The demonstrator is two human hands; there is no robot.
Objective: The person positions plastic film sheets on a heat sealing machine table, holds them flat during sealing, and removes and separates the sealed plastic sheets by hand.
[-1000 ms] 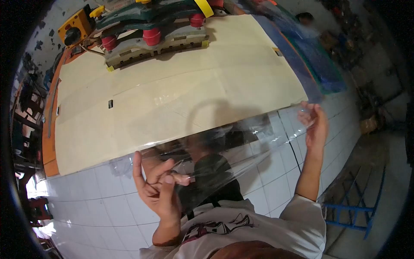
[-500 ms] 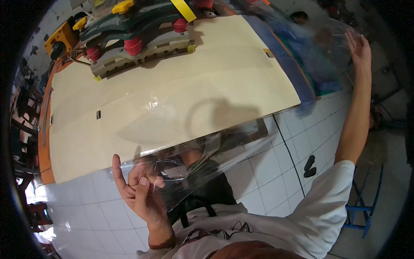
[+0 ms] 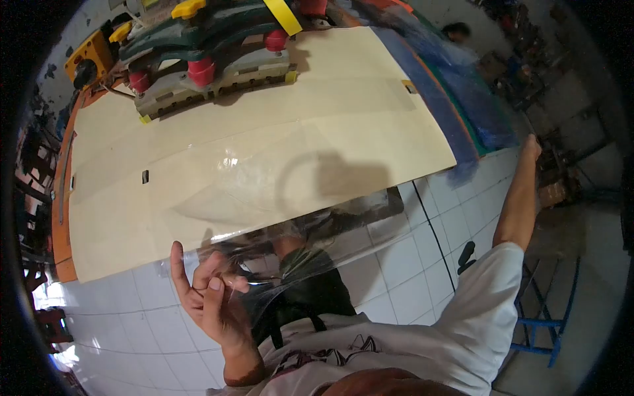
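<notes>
My left hand (image 3: pixel 210 290) is closed on a clear plastic film (image 3: pixel 317 254), its index finger stretched out near the front edge of the cream-covered table (image 3: pixel 251 145). Part of the film lies over the cream sheet, and part hangs creased past the edge. My right arm reaches out to the far right, where my right hand (image 3: pixel 530 146) is small and dim beside the corner of the blue plastic sheets (image 3: pixel 485 115). Its fingers are hidden, so what it holds, if anything, cannot be made out.
At the back left stands a green machine frame (image 3: pixel 231 33) with red cushions above a grey bar (image 3: pixel 218 84). A yellow box (image 3: pixel 91 59) with a black knob is left of it. Part of another person (image 3: pixel 457 31) shows behind the blue sheets. A blue metal stand (image 3: pixel 545 323) is at the lower right.
My right hand swung away from the film out to the far right with fingers spread, then came lower. My left hand has kept its pinch on the film. The view has shifted slightly.
</notes>
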